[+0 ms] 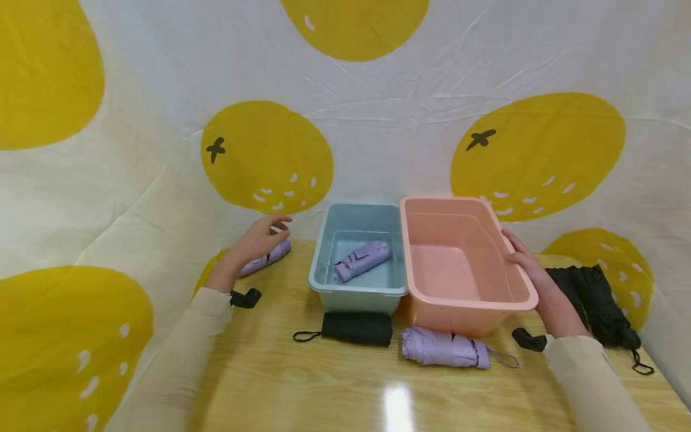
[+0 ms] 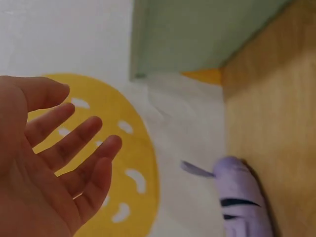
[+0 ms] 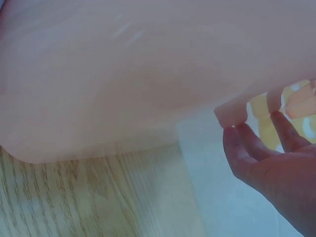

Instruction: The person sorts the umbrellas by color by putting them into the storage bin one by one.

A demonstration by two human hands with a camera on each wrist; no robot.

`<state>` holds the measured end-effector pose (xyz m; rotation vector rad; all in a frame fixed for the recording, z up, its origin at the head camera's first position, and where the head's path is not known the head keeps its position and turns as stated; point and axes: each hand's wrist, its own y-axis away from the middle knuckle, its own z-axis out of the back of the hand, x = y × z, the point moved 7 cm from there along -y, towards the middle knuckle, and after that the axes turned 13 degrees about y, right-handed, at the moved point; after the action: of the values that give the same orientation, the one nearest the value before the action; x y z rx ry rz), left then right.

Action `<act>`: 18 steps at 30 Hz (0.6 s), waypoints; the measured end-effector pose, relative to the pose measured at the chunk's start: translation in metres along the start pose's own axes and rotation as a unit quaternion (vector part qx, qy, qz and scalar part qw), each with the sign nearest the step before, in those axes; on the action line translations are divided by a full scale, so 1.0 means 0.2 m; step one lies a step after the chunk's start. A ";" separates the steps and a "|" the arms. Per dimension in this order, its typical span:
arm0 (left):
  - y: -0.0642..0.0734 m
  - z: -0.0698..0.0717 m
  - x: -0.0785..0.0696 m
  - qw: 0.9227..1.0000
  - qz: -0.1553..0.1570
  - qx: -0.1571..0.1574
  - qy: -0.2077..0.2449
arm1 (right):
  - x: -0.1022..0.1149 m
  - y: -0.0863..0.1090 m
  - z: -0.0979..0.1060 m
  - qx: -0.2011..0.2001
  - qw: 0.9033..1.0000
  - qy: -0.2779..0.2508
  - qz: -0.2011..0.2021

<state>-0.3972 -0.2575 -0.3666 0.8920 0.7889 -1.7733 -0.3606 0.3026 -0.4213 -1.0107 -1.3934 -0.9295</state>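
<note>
My left hand [image 1: 263, 235] hovers above a folded lavender umbrella [image 1: 267, 258] at the table's left edge. Its fingers are spread and loosely bent, and the left wrist view shows an unfilled palm. Fingertips of my right hand [image 1: 526, 264] touch the right rim of a pink plastic bin [image 1: 475, 306]; the right wrist view shows them against its outer side. Left of that bin stands a light blue bin [image 1: 358, 292], with another lavender umbrella [image 1: 363, 261] lying inside.
In front of the bins lie a folded black umbrella [image 1: 357, 329] and a third lavender umbrella [image 1: 445, 348] with a wrist loop. Black folded umbrellas [image 1: 594, 300] lie beyond my right forearm. A white cloth [image 1: 378, 150] with yellow fruit shapes hangs behind the wooden table [image 1: 302, 384].
</note>
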 end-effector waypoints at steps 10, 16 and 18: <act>0.09 0.02 0.32 0.997 0.008 -0.018 -0.081 | -0.01 0.03 0.03 -0.013 0.999 0.034 0.001; 0.12 0.01 0.46 0.981 -0.008 -0.008 -0.192 | 0.00 0.03 0.03 -0.022 0.999 0.027 0.016; 0.12 0.01 0.50 0.975 -0.015 -0.014 -0.221 | 0.00 0.02 0.03 -0.022 0.999 0.020 0.024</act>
<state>-0.4010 -0.3141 -0.4518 0.4390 0.5361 -1.8888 -0.3575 0.3091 -0.4212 -1.0490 -1.3156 -0.9437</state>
